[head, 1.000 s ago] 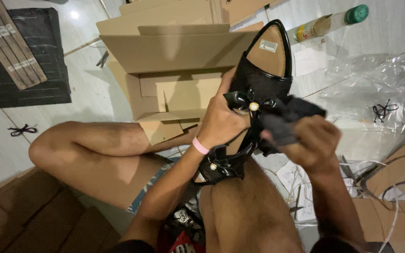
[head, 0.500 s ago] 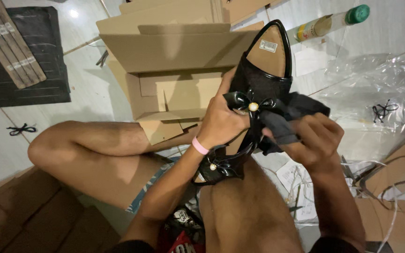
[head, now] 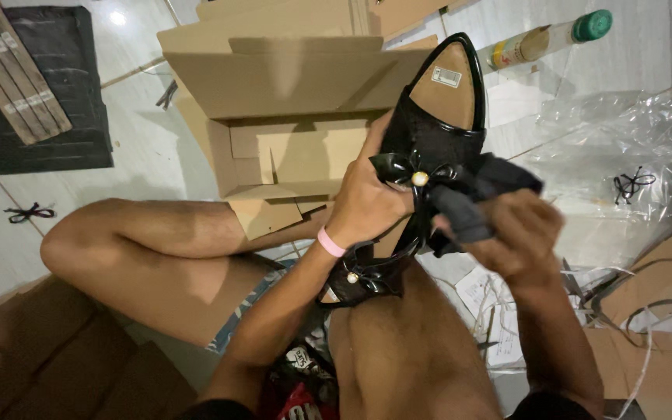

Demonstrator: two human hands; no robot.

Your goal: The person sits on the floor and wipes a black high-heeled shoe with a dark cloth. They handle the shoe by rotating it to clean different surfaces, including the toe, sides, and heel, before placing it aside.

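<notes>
From up here I see my left hand [head: 367,204] reaching up from the lap, forearm angled toward the middle of the view, a pink wristband [head: 330,242] on the wrist. Its fingers are wrapped around the middle of a black shoe [head: 429,140] — a firm hold, with the pointed toe aimed away from me and the tan insole facing up. A shiny bow [head: 406,167] with a small pearl sits just beside my knuckles. My right hand [head: 511,233] comes in from the lower right, closed on a dark cloth [head: 476,194] that it presses against the side of the shoe near the bow.

A second black shoe [head: 367,276] rests on my right knee, below the left wrist, with its own bow and pearl. My left leg [head: 165,257] is folded across the lower left.

Behind the shoe an open cardboard box [head: 289,101] stands on the tiled floor — the raised shoe covers its right edge. A bottle with a green cap [head: 546,39] lies at the upper right, crumpled clear plastic [head: 631,155] spreads at the right, and a dark mat [head: 33,93] with wooden strips [head: 9,62] lies at the upper left.
</notes>
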